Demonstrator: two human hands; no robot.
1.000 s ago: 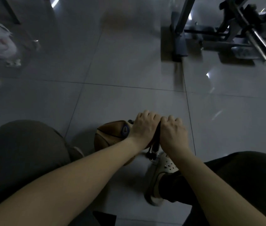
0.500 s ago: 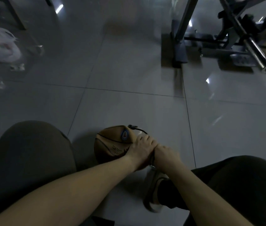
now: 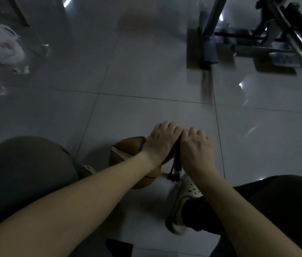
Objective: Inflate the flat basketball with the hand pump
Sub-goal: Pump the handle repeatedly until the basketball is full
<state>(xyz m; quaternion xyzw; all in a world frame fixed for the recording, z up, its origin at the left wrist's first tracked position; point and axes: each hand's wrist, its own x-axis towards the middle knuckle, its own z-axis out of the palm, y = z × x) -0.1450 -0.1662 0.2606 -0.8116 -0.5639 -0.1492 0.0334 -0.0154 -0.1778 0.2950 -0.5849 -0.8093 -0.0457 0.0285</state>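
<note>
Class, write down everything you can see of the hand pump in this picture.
The hand pump is a slim dark tube standing nearly upright on the tiled floor. The left hand and right hand grip its hidden top. Its lower barrel looks greyish, ending in a small dark foot at the toe of a pale shoe. The brown basketball lies beside it.

Pulled the pump (image 3: 177, 164) back up high with left hand (image 3: 162, 140) and right hand (image 3: 195, 151), after pushing down low.
</note>
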